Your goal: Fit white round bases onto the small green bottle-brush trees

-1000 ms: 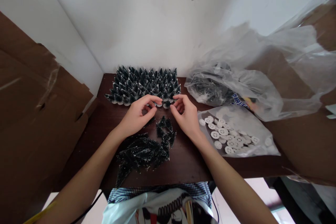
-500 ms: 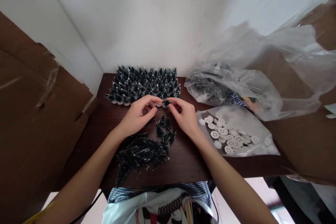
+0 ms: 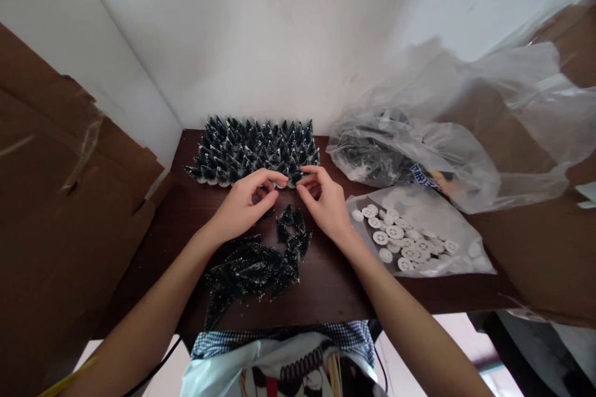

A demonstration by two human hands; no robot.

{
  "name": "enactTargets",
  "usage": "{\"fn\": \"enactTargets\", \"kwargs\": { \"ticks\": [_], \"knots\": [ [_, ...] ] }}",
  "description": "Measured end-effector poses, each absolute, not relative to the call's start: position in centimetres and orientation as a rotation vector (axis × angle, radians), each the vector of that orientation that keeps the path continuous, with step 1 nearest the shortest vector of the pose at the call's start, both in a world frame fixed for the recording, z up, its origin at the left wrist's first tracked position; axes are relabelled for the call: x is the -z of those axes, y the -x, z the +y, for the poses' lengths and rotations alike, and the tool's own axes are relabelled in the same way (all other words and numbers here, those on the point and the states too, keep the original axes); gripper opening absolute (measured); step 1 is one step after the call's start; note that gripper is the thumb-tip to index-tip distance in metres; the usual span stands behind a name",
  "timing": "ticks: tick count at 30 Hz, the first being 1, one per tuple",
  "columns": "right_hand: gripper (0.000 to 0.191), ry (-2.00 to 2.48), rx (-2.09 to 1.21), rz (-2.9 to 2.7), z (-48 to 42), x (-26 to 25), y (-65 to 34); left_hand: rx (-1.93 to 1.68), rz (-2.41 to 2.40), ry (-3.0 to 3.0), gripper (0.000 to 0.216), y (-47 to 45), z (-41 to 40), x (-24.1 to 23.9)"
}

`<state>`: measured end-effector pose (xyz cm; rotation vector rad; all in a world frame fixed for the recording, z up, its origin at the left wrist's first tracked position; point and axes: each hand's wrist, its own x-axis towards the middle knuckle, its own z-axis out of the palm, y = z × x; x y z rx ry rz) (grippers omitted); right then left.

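Note:
Rows of small snow-tipped bottle-brush trees (image 3: 256,146) stand upright on white bases at the back of the dark table. My left hand (image 3: 249,201) is at the front row, fingers curved and thumb apart from the index finger, with nothing visible between them. Just to its right, my right hand (image 3: 323,201) has its fingertips beside the last tree at the front right corner. Its thumb and index finger are apart. Between my forearms lies a loose pile of trees (image 3: 254,267) on their sides, without visible bases.
On the right, a clear plastic bag (image 3: 470,260) holds several white round bases (image 3: 395,232). Behind it sits a larger crumpled plastic bag (image 3: 372,149) with dark contents. Cardboard boxes flank the dark brown table (image 3: 335,298) at left (image 3: 60,155) and right (image 3: 549,248).
My right index finger has lifted slightly and come away from the front-row tree, which now stands in the row. My left hand has stayed nearly still.

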<state>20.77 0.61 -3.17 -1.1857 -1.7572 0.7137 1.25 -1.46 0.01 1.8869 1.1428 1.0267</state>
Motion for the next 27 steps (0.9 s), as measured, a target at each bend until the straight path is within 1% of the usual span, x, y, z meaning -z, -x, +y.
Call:
{"fn": "enactTargets", "kwargs": {
  "ticks": [4,8,11,17,21,27],
  "knots": [
    [0.025,1.189,-0.687,-1.744,0.50,3.07,-20.81,-1.016,1.150,-1.902,0.021,-1.25,-1.43,0.01],
    [0.016,1.189,-0.560,-1.754,0.32,2.81,-20.82,-0.969,1.165,-1.941,0.022,-1.17,-1.40,0.05],
    [0.022,1.154,-0.488,-1.787,0.29,2.61,-20.81,-0.925,1.163,-1.982,0.022,-1.09,-1.39,0.07],
    [0.031,1.098,-0.494,-1.837,0.49,2.66,-20.90,-0.875,1.190,-2.044,0.023,-0.75,-1.31,0.50],
    [0.033,1.091,-0.505,-1.854,0.55,2.88,-20.87,-0.814,1.227,-2.197,0.024,-0.37,-1.23,0.84],
    [0.038,1.095,-0.545,-1.881,0.56,3.05,-20.80,-0.662,1.148,-2.432,0.021,-0.35,-1.23,0.56]
  ]
}}
